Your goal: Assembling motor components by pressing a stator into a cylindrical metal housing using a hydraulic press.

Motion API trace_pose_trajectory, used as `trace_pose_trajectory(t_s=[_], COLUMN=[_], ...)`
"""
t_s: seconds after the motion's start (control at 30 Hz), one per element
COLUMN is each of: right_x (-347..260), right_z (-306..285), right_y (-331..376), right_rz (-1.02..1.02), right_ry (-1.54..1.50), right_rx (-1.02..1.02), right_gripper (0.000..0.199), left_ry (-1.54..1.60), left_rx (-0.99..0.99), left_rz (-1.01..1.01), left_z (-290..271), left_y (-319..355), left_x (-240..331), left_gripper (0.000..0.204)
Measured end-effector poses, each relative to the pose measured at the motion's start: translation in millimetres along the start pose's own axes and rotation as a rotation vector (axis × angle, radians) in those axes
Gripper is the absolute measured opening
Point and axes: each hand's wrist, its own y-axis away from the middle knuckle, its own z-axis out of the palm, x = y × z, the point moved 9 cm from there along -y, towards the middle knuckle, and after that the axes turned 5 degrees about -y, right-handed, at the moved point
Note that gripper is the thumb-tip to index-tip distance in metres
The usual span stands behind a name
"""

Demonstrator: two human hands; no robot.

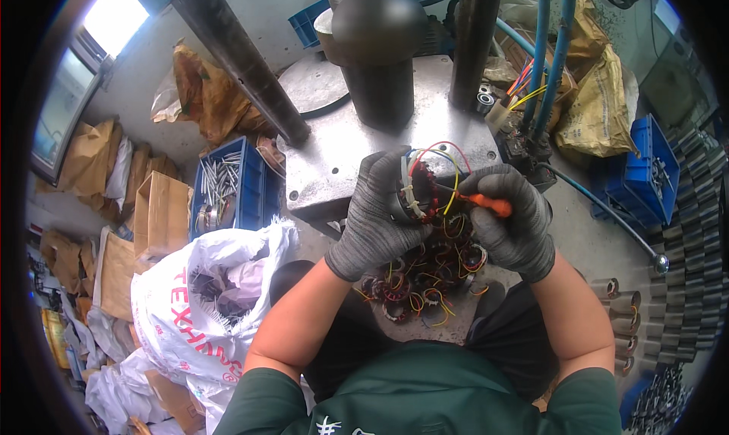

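Note:
My left hand (pixel 372 226), in a grey knit glove, is closed round a motor stator (pixel 420 190). The stator has dark red windings, white ties and loose red, yellow, blue and white lead wires. My gloved right hand (pixel 516 226) grips a screwdriver (pixel 492 205) by its orange handle, its tip end pointing toward the windings. Whether the tip touches them I cannot tell. Both hands are in front of a metal press bed (pixel 323 173). Below them, between my knees, lies a heap of wound stators (pixel 418 283) with yellow and red leads.
Steel press columns (pixel 235 63) and a thick ram (pixel 380 86) rise behind the bed. A blue crate (pixel 241 181) with metal rods and a white woven sack (pixel 182 306) stand left. At right are a blue hose (pixel 600 203), another blue crate (pixel 645 169) and stacked metal cylinders (pixel 683 260).

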Motion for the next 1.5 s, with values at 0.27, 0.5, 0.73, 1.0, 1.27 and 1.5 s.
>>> trace_pose_trajectory(t_s=[0.27,0.5,0.73,1.0,1.27,1.5], right_x=[-4.6,2.2,-16.0,-10.3,39.0,154.8], right_z=[-5.8,3.4,7.7,1.7,-41.8,-47.8], right_y=[4.4,3.7,-6.1,1.6,-4.7,0.3], right_rz=[-0.060,-0.030,-0.131,-0.117,0.002,0.272], right_ry=[0.032,-0.006,0.234,0.130,0.257,0.410], right_rx=[0.031,-0.024,-0.070,-0.031,0.338,0.250], right_gripper=[0.043,0.043,0.042,0.043,0.025,0.020], left_ry=[0.072,-0.002,0.017,0.015,0.158,0.350], left_rx=[0.033,0.027,-0.007,0.040,0.092,0.270], left_rz=[0.014,0.019,-0.080,-0.037,-0.072,-0.014], left_z=[-3.3,-4.8,4.3,-4.5,-9.4,-27.7], left_y=[2.5,3.1,6.6,4.4,6.4,1.9], left_x=[-3.9,-4.9,-23.5,-14.1,-22.7,-21.5], left_gripper=[0.106,0.107,0.104,0.103,0.108,0.114])
